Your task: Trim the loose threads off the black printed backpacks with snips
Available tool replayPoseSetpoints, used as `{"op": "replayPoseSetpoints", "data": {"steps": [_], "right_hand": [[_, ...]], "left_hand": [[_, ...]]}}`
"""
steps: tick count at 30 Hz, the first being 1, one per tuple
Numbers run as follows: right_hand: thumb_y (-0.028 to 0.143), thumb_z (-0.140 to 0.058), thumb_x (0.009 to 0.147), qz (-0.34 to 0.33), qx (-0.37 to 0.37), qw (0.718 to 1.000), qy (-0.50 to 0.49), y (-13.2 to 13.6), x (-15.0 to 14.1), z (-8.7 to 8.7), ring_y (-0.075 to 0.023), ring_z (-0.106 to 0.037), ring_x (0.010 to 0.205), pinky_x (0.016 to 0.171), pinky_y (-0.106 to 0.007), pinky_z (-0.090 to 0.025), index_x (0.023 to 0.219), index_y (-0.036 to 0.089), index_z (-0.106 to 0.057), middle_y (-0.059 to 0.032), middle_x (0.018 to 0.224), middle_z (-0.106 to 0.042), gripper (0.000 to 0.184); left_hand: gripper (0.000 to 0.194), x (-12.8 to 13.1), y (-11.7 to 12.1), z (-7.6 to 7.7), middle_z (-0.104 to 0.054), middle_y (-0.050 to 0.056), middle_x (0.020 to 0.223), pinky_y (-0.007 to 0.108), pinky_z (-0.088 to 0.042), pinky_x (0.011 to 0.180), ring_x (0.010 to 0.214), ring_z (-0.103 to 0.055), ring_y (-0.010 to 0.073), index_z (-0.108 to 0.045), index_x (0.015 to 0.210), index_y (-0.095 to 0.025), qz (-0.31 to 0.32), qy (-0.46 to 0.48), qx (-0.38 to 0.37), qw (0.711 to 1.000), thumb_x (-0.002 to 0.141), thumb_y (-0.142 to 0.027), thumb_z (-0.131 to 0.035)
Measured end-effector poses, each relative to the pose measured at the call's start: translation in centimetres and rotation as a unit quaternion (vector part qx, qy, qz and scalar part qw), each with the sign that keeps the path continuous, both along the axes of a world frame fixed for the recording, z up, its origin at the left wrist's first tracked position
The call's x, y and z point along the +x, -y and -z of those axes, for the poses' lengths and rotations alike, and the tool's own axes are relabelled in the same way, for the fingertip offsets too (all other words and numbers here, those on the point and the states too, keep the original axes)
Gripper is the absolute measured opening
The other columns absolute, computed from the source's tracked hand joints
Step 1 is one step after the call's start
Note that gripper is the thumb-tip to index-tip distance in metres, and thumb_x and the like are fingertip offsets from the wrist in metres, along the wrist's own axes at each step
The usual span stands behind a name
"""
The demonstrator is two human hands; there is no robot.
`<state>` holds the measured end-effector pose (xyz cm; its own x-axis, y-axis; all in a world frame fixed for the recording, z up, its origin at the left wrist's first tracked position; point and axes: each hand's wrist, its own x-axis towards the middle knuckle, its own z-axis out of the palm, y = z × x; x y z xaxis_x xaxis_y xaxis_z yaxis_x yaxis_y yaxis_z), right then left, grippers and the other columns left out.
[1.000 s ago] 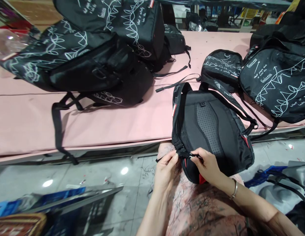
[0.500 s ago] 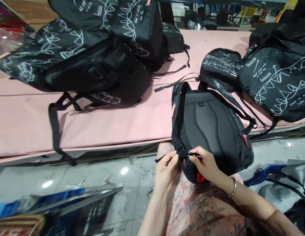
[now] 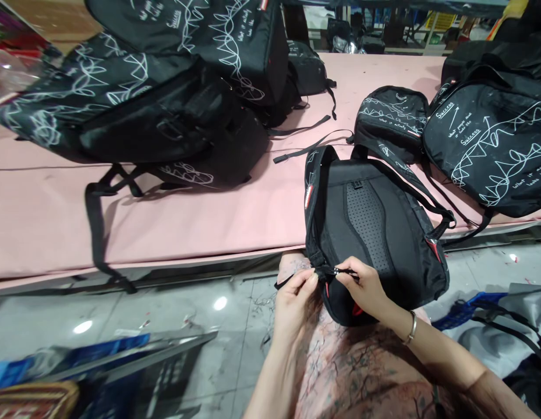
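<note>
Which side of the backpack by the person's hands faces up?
The backpack is back side up: its dotted strip and shoulder straps face the camera.

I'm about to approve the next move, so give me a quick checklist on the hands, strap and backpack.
1. Left hand pinching the black strap: ok.
2. Right hand pinching it too: ok.
3. Backpack with back panel facing up: ok.
4. Backpack lying across the table edge and lap: ok.
5. Strap in full view: not ok, hands partly cover it.
6. Strap securely fastened: cannot tell.
</note>
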<state>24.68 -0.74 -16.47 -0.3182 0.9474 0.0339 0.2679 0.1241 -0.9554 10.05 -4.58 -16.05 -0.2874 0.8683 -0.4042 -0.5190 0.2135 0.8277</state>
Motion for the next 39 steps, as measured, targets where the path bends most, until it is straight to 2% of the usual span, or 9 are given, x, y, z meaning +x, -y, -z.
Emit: {"op": "replayPoseSetpoints", "data": {"steps": [6,9,13,16,20,22,27,35,39], "right_hand": [[0.037,-0.056,0.075,-0.025,-0.244,0.950,-0.194,-0.1,-0.5,0.4,-0.0075,-0.036,0.047,0.049,-0.021,-0.029,0.072,0.018,-0.051,0.0075,0.054,-0.043,0.020],[0.041,-0.056,0.075,-0.015,-0.272,0.940,-0.204,0.2,-0.6,0.4,-0.0065,-0.029,0.043,0.046,-0.020,-0.025,0.074,0.018,-0.052,0.0093,0.052,-0.037,0.023],[0.035,-0.053,0.080,0.075,-0.126,0.981,-0.129,0.4,-0.5,0.4,-0.0128,-0.053,0.066,0.064,-0.025,-0.040,0.077,0.018,-0.055,0.0022,0.069,-0.057,0.017],[0.032,-0.049,0.086,0.109,0.017,0.994,-0.029,0.6,0.1,0.3,-0.0162,-0.059,0.076,0.070,-0.027,-0.043,0.085,0.019,-0.058,-0.0016,0.081,-0.064,0.015],[0.031,-0.043,0.092,0.067,0.264,0.956,0.109,0.9,1.0,0.6,-0.0191,-0.058,0.077,0.068,-0.030,-0.044,0.098,0.016,-0.059,-0.0075,0.083,-0.065,0.022],[0.030,-0.040,0.094,0.057,0.332,0.929,0.154,1.1,1.2,0.9,-0.0194,-0.057,0.073,0.066,-0.031,-0.043,0.101,0.015,-0.058,-0.0080,0.078,-0.064,0.025],[0.030,-0.039,0.095,0.063,0.380,0.900,0.205,0.9,0.8,1.2,-0.0183,-0.053,0.067,0.062,-0.030,-0.039,0.103,0.014,-0.058,-0.0071,0.075,-0.063,0.026],[0.034,-0.032,0.096,0.040,0.312,0.921,0.231,0.6,0.7,0.8,-0.0195,-0.054,0.072,0.065,-0.031,-0.037,0.101,0.013,-0.060,-0.0092,0.081,-0.064,0.035],[0.034,-0.033,0.096,0.044,0.327,0.909,0.256,0.7,0.9,0.6,-0.0194,-0.052,0.069,0.063,-0.032,-0.034,0.103,0.014,-0.061,-0.0082,0.076,-0.063,0.036]], "left_hand": [[0.029,0.0,-0.5,-0.9,-0.070,0.004,0.070,0.021,-0.050,0.065,0.065,-0.062,0.0122,-0.072,0.073,-0.014,0.014,0.045,-0.025,0.999,0.050,-0.028,-0.083],[0.030,0.1,-0.7,-1.2,-0.069,0.004,0.067,0.021,-0.050,0.062,0.063,-0.061,0.0125,-0.071,0.069,-0.013,0.013,0.062,-0.039,0.997,0.046,-0.027,-0.084],[0.027,0.1,-0.9,-1.0,-0.063,0.002,0.057,0.016,-0.044,0.052,0.052,-0.052,0.0065,-0.070,0.068,-0.010,-0.008,0.062,-0.044,0.997,0.049,-0.025,-0.083],[0.024,-0.1,-1.1,-0.8,-0.057,-0.001,0.055,0.015,-0.037,0.045,0.048,-0.044,0.0043,-0.068,0.067,-0.009,-0.027,0.082,-0.042,0.995,0.051,-0.021,-0.081],[0.020,0.0,-1.4,-0.9,-0.050,-0.004,0.053,0.016,-0.036,0.042,0.046,-0.042,0.0049,-0.063,0.065,-0.011,-0.036,0.128,-0.044,0.990,0.053,-0.017,-0.078],[0.020,0.2,-1.6,-1.0,-0.048,-0.005,0.052,0.016,-0.036,0.042,0.045,-0.042,0.0048,-0.060,0.065,-0.012,-0.039,0.147,-0.048,0.987,0.055,-0.015,-0.077],[0.021,0.5,-1.6,-1.2,-0.046,-0.006,0.052,0.015,-0.036,0.040,0.043,-0.041,0.0038,-0.057,0.065,-0.012,-0.044,0.159,-0.061,0.984,0.057,-0.014,-0.076],[0.022,1.0,-1.2,-1.5,-0.053,-0.004,0.055,0.016,-0.040,0.042,0.045,-0.046,0.0047,-0.060,0.070,-0.011,-0.048,0.133,-0.059,0.988,0.057,-0.015,-0.076],[0.023,1.3,-1.3,-1.8,-0.057,-0.003,0.060,0.015,-0.041,0.045,0.048,-0.048,0.0044,-0.063,0.072,-0.011,-0.069,0.125,-0.050,0.988,0.054,-0.013,-0.077]]}}
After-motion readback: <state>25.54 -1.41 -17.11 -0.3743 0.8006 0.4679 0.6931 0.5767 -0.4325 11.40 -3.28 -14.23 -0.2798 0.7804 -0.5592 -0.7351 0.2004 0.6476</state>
